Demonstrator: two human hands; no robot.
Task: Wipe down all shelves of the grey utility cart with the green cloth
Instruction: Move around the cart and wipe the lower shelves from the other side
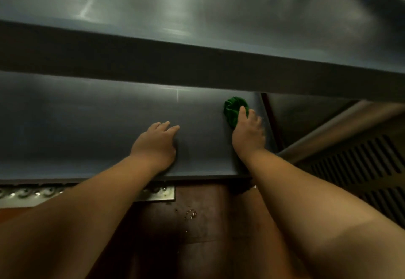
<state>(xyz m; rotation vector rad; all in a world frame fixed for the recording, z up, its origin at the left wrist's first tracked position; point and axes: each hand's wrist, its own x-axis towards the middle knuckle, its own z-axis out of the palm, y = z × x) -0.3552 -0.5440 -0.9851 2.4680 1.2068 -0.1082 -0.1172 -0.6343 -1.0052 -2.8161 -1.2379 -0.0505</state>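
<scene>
Here the right hand has its grip on the bunched dark green cloth: the fingers lie over it and curl round its near side, and they press it down on the smooth grey lower shelf of the utility cart. The cloth sits at the far right end of this shelf, just beside the right edge, and part of it shows beyond the fingertips.

The left hand holds nothing. Its fingers are straight and a little spread, and the palm rests flat on the same shelf, near the front edge, well apart from the cloth.

Above both hands runs the dark front rim of the upper grey shelf, and the top of that shelf shines with pale streaks of light. Both bare forearms reach in from below.

Under the shelf edge lies a dark brown floor with some small water drops. At the left is a metal strip, and at the right a dark slotted grille.
</scene>
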